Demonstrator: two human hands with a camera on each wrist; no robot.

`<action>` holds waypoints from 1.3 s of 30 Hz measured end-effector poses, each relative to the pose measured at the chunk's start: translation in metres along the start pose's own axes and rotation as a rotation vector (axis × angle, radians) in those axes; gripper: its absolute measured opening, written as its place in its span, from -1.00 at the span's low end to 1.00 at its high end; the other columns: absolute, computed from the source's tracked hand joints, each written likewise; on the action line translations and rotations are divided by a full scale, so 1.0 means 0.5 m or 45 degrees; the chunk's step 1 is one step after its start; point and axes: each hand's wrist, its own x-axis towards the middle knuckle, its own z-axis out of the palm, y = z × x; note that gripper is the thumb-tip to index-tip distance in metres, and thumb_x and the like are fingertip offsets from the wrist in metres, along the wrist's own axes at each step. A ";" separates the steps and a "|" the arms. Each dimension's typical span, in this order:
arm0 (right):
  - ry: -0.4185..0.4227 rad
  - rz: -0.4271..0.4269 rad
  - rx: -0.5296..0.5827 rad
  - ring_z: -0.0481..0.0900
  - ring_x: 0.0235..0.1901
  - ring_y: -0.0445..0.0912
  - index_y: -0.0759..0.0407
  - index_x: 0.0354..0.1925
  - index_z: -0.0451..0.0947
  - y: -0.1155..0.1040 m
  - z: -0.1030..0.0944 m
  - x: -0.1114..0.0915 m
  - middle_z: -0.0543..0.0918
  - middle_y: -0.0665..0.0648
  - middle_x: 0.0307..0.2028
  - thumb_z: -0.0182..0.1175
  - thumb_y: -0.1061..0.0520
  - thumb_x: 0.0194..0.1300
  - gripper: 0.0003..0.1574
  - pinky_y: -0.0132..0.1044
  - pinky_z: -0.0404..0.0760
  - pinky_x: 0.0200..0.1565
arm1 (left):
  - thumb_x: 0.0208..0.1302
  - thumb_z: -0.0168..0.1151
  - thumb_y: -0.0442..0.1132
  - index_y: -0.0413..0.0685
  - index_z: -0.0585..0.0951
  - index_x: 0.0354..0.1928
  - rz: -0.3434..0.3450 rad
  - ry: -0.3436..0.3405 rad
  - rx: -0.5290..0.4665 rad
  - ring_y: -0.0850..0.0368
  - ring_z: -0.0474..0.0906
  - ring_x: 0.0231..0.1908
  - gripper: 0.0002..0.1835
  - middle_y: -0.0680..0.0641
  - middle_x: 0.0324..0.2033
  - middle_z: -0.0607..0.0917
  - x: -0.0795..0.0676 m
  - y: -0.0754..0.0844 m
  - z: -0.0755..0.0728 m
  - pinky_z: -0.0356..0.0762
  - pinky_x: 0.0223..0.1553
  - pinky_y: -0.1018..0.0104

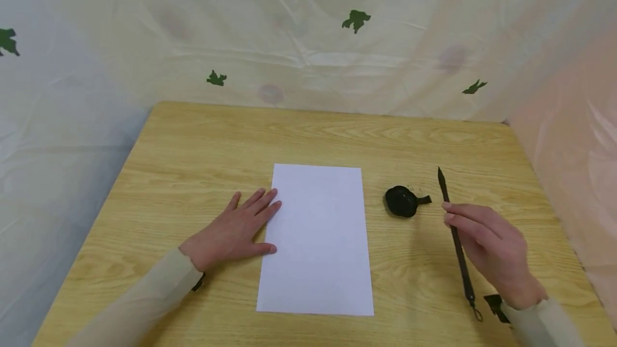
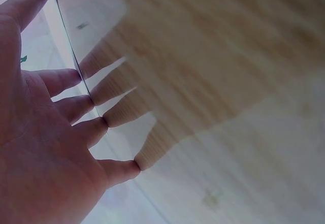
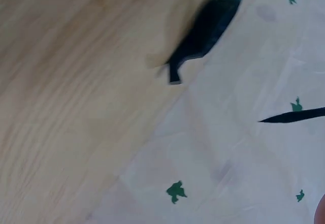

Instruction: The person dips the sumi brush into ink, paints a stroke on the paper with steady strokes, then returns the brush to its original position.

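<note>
A white sheet of paper (image 1: 318,240) lies on the wooden table. My left hand (image 1: 236,234) is spread flat, its fingertips resting on the sheet's left edge; the left wrist view shows the same hand (image 2: 45,132) with fingers apart. My right hand (image 1: 496,245) pinches a dark writing brush (image 1: 459,253) near its upper part, the pointed tip facing up and away. In the right wrist view, the brush tip (image 3: 292,116) shows at the right edge, with most of that hand out of frame. Between paper and right hand sits a small black ink dish (image 1: 401,201) with a short handle.
The wooden table (image 1: 193,159) reaches back to a pale curtain (image 1: 289,31) bearing green bird-like shapes. More sheeting hangs at the left and right sides. Small dark marks spot the table just behind the dish's handle.
</note>
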 end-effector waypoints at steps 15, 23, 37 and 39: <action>0.573 0.191 0.756 0.69 -0.25 0.16 0.69 -0.34 0.45 -0.049 0.071 0.060 0.59 0.52 -0.36 0.32 0.47 0.11 -0.74 -0.26 0.63 -0.12 | 0.17 0.10 0.43 0.01 0.13 0.50 -0.007 0.001 -0.026 -0.06 -0.15 0.47 0.00 -0.05 0.51 -0.02 0.008 0.007 0.000 -0.12 0.30 -0.35; 0.556 0.193 0.966 0.66 -0.23 0.16 0.72 -0.24 0.41 -0.065 0.117 0.088 0.56 0.51 -0.33 0.23 0.48 0.20 -0.74 -0.13 0.63 -0.11 | 0.16 0.10 0.44 0.03 0.12 0.51 -0.024 0.006 -0.007 -0.05 -0.13 0.47 0.01 -0.04 0.51 -0.02 0.009 0.010 -0.001 -0.09 0.30 -0.33; 0.376 0.280 0.967 0.67 -0.23 0.05 0.67 0.00 0.42 -0.101 0.191 0.117 0.60 0.45 -0.29 0.21 0.40 0.27 -0.60 -0.26 0.63 -0.12 | 0.16 0.09 0.44 0.02 0.14 0.50 -0.025 0.002 -0.007 -0.05 -0.14 0.47 0.00 -0.05 0.51 -0.01 0.003 0.005 0.002 -0.10 0.30 -0.34; 0.342 0.275 0.935 0.67 -0.22 0.02 0.65 0.02 0.42 -0.105 0.200 0.119 0.61 0.43 -0.29 0.21 0.36 0.28 -0.59 -0.29 0.63 -0.14 | 0.16 0.10 0.44 0.01 0.15 0.50 -0.025 -0.001 -0.008 -0.05 -0.15 0.47 0.00 -0.05 0.50 -0.01 0.003 0.004 0.003 -0.10 0.29 -0.35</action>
